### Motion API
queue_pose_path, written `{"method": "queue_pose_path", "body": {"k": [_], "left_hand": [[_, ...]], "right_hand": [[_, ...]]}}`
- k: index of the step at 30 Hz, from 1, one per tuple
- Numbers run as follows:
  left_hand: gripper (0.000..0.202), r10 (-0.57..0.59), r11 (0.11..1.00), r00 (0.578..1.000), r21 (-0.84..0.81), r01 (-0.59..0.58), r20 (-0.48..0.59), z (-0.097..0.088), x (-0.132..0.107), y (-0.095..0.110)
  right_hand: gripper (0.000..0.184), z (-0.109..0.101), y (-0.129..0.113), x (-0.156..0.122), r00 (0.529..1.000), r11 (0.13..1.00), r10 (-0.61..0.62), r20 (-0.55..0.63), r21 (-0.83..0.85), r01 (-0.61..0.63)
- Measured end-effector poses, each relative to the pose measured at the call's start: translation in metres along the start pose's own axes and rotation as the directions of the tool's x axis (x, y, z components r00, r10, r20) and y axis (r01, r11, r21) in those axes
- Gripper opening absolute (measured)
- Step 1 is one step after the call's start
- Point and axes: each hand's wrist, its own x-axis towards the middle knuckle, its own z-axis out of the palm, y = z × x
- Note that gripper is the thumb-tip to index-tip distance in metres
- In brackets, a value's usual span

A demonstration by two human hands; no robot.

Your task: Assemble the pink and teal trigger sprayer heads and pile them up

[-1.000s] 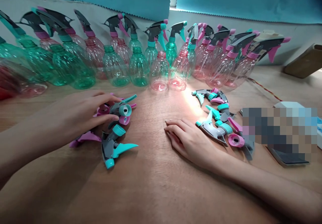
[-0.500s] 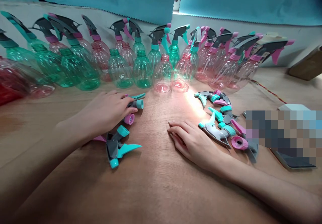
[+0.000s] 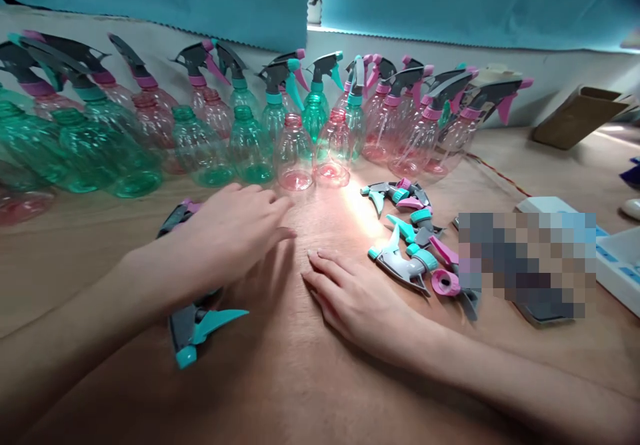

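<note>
My left hand (image 3: 237, 231) hovers over the wooden table, its thumb apart from the bent fingers and nothing visible in it. Beneath its wrist lies a grey and teal spray trigger head (image 3: 187, 331), partly covered. Another, grey and pink trigger head (image 3: 175, 218) shows behind the forearm. My right hand (image 3: 350, 298) rests on the wood, fingers stretched out, holding nothing. Just right of it, a grey and teal trigger head (image 3: 405, 265) lies among several others, including one with a pink collar (image 3: 445, 283). Ahead stand two open pink bottles (image 3: 296, 158) and green open bottles (image 3: 250, 151).
Rows of bottles with trigger heads fitted (image 3: 413, 128) line the back wall below a blue cloth (image 3: 450, 5). At right are a blurred-out flat device (image 3: 545, 311), a white power strip (image 3: 550, 205), a twisted cord (image 3: 500, 177) and a brown box (image 3: 565, 121).
My left hand has lifted off the left trigger heads and moved right, towards the middle. The view has turned to the right. My right hand stays resting on the table.
</note>
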Motion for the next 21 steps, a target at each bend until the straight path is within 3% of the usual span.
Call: {"method": "queue_pose_path", "body": {"k": [5, 10, 13, 16, 21], "left_hand": [[0.028, 0.253, 0.962, 0.967, -0.105, -0.251, 0.01, -0.004, 0.039, 0.071], [0.039, 0.328, 0.936, 0.945, -0.138, -0.323, 0.016, 0.022, 0.077, 0.122], [0.046, 0.309, 0.945, 0.951, -0.12, -0.305, 0.014, 0.033, 0.092, 0.135], [0.039, 0.335, 0.938, 0.942, -0.105, -0.331, 0.022, 0.032, 0.093, 0.137], [0.019, 0.339, 0.939, 0.938, -0.09, -0.332, 0.068, 0.025, 0.074, 0.123]], "right_hand": [[0.038, -0.01, -0.015, -0.009, 0.986, 0.998, 0.048, 0.159, -0.05, -0.041], [0.041, -0.025, -0.03, -0.026, 0.965, 0.997, 0.042, 0.257, -0.08, -0.022], [0.044, -0.029, -0.032, -0.037, 0.972, 0.999, 0.037, 0.23, -0.044, -0.027], [0.042, -0.033, -0.03, -0.046, 0.973, 1.0, 0.005, 0.23, -0.031, 0.002], [0.055, -0.054, -0.025, -0.047, 0.899, 0.997, -0.068, 0.432, 0.072, 0.041]]}}
